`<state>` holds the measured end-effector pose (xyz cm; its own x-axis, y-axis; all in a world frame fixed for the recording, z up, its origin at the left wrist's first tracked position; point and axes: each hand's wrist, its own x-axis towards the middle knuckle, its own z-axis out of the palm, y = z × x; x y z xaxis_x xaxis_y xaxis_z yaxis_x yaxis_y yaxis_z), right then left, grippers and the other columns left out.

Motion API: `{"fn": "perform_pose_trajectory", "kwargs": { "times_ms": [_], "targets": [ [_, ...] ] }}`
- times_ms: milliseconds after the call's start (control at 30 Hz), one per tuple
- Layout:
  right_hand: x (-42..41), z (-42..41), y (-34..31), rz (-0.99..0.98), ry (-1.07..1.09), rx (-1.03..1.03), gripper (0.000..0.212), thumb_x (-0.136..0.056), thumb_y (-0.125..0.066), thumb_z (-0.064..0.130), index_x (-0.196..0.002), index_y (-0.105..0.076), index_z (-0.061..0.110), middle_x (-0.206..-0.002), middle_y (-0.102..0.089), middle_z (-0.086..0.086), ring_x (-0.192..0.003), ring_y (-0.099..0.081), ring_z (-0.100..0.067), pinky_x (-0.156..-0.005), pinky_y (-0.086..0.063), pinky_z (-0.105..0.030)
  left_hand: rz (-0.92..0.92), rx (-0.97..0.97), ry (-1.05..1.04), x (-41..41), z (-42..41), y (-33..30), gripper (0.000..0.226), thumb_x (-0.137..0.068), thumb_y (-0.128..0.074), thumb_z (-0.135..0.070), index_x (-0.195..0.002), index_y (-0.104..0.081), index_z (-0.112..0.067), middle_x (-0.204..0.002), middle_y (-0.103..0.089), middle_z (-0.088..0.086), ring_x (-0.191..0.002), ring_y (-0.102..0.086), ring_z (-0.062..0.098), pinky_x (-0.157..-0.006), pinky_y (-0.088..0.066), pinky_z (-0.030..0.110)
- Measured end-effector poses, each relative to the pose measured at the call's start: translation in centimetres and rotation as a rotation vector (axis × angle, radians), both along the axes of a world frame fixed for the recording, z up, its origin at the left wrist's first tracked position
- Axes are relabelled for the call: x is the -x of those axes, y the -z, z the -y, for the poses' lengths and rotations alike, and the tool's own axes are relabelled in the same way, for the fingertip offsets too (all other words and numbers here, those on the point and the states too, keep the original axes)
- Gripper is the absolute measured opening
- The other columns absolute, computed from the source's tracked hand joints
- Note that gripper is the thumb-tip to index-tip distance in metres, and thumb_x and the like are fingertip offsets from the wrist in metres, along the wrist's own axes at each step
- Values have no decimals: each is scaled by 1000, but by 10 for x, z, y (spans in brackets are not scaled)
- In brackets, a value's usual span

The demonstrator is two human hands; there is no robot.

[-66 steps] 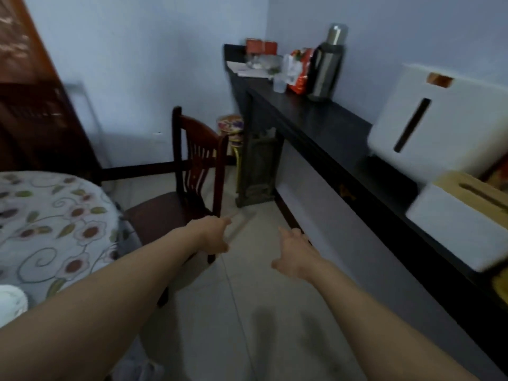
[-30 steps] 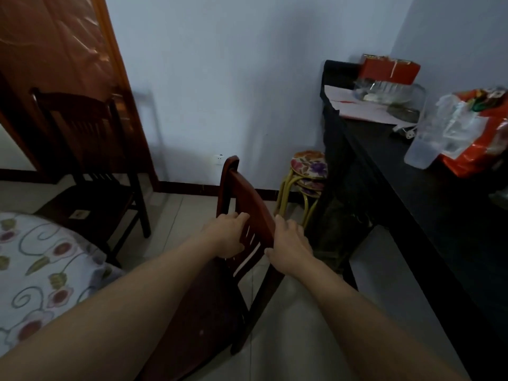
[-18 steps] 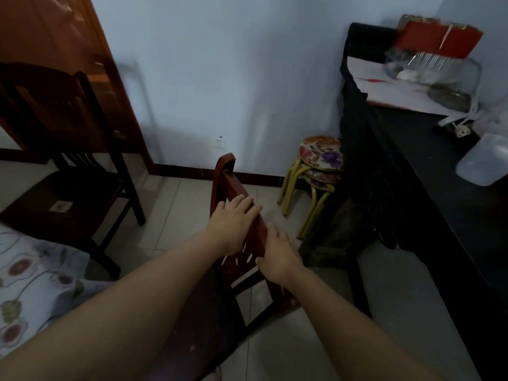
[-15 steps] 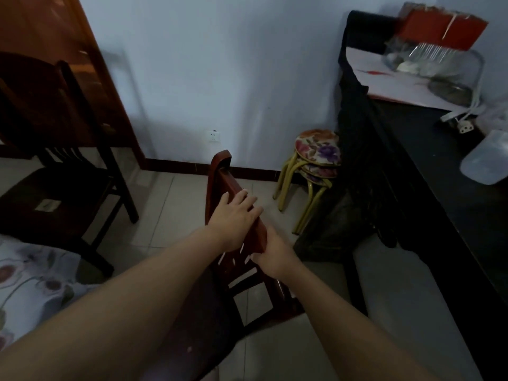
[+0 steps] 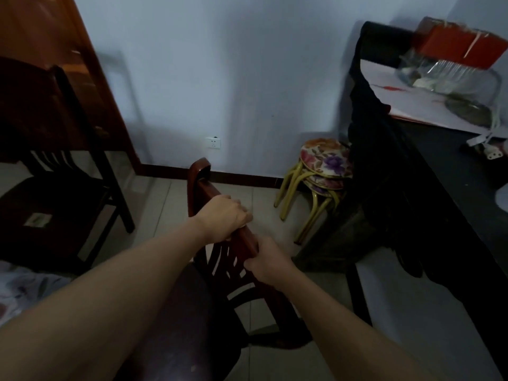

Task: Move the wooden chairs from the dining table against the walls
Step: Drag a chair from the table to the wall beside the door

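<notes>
At centre frame, a reddish-brown wooden chair with a slatted back [image 5: 233, 259] stands on the pale tiled floor [image 5: 275, 204], its dark seat toward the camera and its curved top rail running from upper left to lower right. Left hand [image 5: 224, 218] lies over the top rail near its middle, fingers curled down over the far edge and clamped on the wood. Right hand [image 5: 268, 261] grips the lower right end of the same rail, fingers wrapped together around it, thumb side toward the camera. Both forearms are bare and extend from the bottom edge. Chair sits apart from the pale blue wall [image 5: 233, 78]; bare floor and a dark skirting board lie between them. A white wall socket [image 5: 213, 143] sits low on the wall, above the chair's upper left post. Second dark wooden chair [image 5: 55, 193] stands at left, in front of a brown wooden door [image 5: 55, 50]. A corner of floral tablecloth [image 5: 19, 287] shows at lower left edge. Right of the held chair, stacked round stools with floral cushions and yellow metal legs [image 5: 324, 171] stand near the wall, just beside a long black side table [image 5: 439, 193]. On that table: white paper, a clear glass dish [image 5: 450, 75], a red box [image 5: 464, 48], a white plug [image 5: 493, 154]. Picture slightly blurred at edges.
</notes>
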<state>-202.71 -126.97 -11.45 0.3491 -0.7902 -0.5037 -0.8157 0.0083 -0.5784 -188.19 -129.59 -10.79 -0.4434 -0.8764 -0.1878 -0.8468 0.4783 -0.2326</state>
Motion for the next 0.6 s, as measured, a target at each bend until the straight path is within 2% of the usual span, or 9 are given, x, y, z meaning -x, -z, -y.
{"fn": "perform_pose_trajectory", "kwargs": {
  "times_ms": [133, 233, 367, 467, 600],
  "targets": [
    [-33, 12, -14, 2, -89, 21, 22, -81, -57, 8, -102, -60, 15, -88, -63, -7, -88, -65, -29, -80, -56, -41, 10, -32, -68, -43, 8, -15, 21, -82, -66, -21, -101, -58, -21, -104, -65, -2, -99, -63, 19, -84, -48, 35],
    [-56, 24, -25, -15, -155, 40, 20, -84, -57, 7, -102, -58, 13, -78, -55, 0, -85, -61, -24, -78, -53, -36, 7, -36, -97, -67, 11, -29, 18, -82, -64, -21, -100, -58, -21, -104, -65, -1, -96, -64, 20, -76, -47, 33],
    [-77, 42, -40, -19, -234, 54, 30, -83, -57, 6, -111, -58, 16, -82, -59, 0, -76, -60, -17, -69, -54, -29, 65, -8, -127, -87, 20, -46, 19, -81, -64, -21, -99, -59, -21, -102, -66, 1, -94, -64, 23, -69, -41, 32],
    [-86, 63, -57, -36, -311, 103, 30, -79, -56, 3, -106, -60, 13, -94, -67, -11, -85, -66, -26, -77, -58, -42, 73, 3, -168, -98, 33, -59, 20, -78, -65, -19, -97, -60, -21, -102, -67, 1, -95, -65, 25, -65, -37, 31],
    [-92, 105, -79, -72, -399, 190, 31, -80, -56, 2, -110, -62, 11, -97, -66, -12, -90, -65, -29, -81, -56, -41, 59, 38, -209, -108, 61, -76, 28, -77, -67, -21, -104, -61, -22, -104, -68, 3, -96, -65, 27, -68, -39, 31]
  ]
}}
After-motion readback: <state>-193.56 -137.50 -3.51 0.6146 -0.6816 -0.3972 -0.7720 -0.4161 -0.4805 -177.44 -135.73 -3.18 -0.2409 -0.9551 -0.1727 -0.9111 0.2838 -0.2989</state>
